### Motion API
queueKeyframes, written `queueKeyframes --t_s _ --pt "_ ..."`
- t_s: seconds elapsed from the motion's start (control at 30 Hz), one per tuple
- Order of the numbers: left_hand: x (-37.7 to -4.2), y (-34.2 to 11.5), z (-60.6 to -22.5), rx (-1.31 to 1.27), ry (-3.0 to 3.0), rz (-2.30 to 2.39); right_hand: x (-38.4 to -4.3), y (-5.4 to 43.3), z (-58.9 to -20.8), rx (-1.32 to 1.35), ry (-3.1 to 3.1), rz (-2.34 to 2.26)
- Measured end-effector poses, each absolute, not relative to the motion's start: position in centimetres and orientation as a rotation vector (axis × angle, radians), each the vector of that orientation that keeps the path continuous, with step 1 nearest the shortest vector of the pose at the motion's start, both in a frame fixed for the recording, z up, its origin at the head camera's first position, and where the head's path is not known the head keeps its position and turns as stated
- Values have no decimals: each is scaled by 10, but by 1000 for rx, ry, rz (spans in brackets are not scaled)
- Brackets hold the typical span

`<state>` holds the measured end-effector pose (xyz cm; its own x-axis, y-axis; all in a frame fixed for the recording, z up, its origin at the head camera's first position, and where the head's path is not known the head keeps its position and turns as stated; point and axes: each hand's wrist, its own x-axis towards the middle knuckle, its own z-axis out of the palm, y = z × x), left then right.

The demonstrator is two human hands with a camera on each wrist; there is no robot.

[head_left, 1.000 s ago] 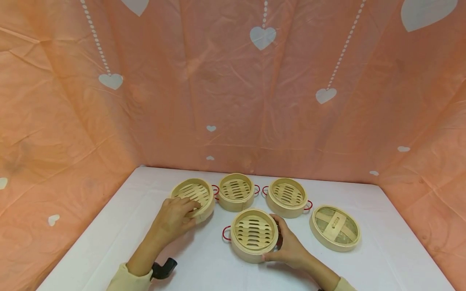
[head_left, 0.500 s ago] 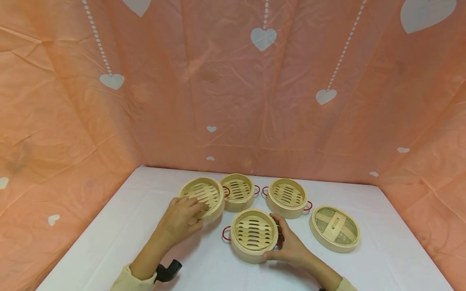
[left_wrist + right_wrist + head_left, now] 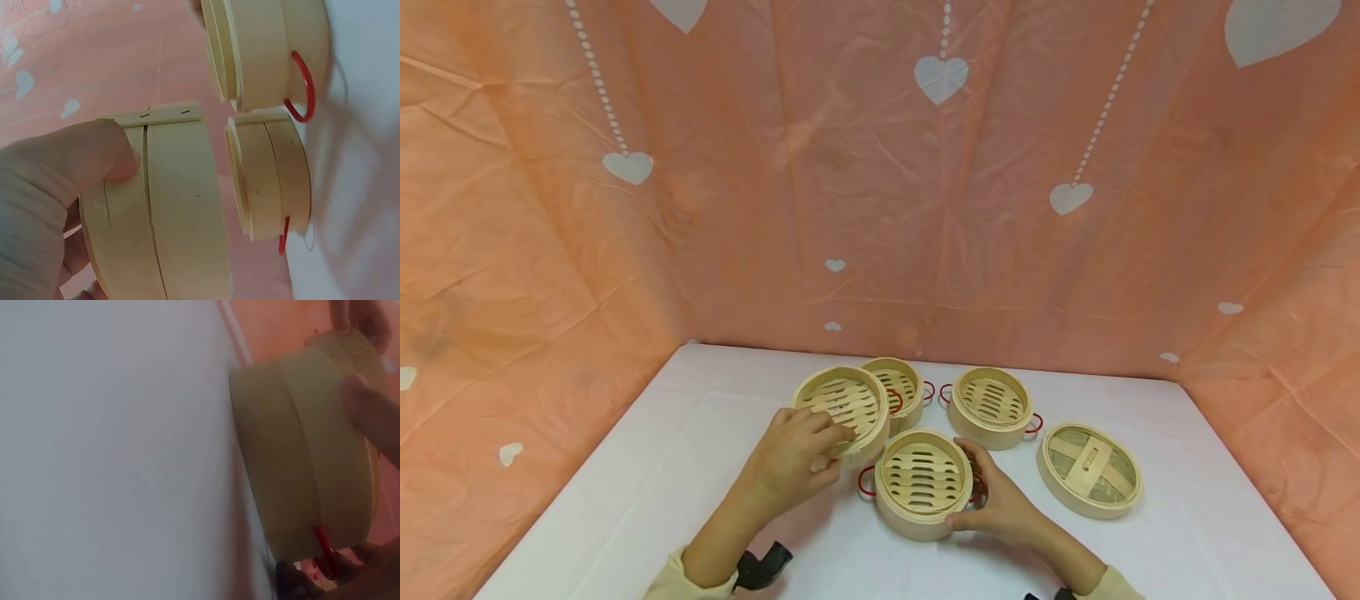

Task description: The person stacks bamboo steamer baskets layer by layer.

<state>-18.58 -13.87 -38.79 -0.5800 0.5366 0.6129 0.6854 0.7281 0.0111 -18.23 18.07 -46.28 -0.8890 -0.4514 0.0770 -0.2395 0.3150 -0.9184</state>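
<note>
In the head view my left hand (image 3: 797, 454) holds a round bamboo steamer basket (image 3: 842, 400) by its near left side. The left wrist view shows the thumb (image 3: 106, 153) on the outer wall and that basket raised above the white surface. My right hand (image 3: 996, 504) grips the right side of a second steamer basket (image 3: 923, 479), which stands on the table with its slats facing up. In the right wrist view the thumb (image 3: 375, 419) presses its wall, beside a red handle (image 3: 325, 550). The raised basket overlaps the front basket's upper left rim in the head view.
A third steamer basket (image 3: 901, 383) stands behind, partly hidden by the raised one. Another basket (image 3: 991, 400) with red handles is at back right, and a woven bamboo lid (image 3: 1090, 471) lies at far right. Orange cloth (image 3: 880, 208) encloses the white table (image 3: 1210, 500).
My left hand has carried its steamer basket to the right, upward and closer to the front basket, covering more of the one behind. My right hand has stayed on the front basket.
</note>
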Motion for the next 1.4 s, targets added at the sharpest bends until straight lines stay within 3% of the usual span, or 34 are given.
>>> queueKeyframes --t_s 1.4 --pt "-183 -83 -390 -1160 -2331 -397 -182 188 -461 -573 2406 -1618"
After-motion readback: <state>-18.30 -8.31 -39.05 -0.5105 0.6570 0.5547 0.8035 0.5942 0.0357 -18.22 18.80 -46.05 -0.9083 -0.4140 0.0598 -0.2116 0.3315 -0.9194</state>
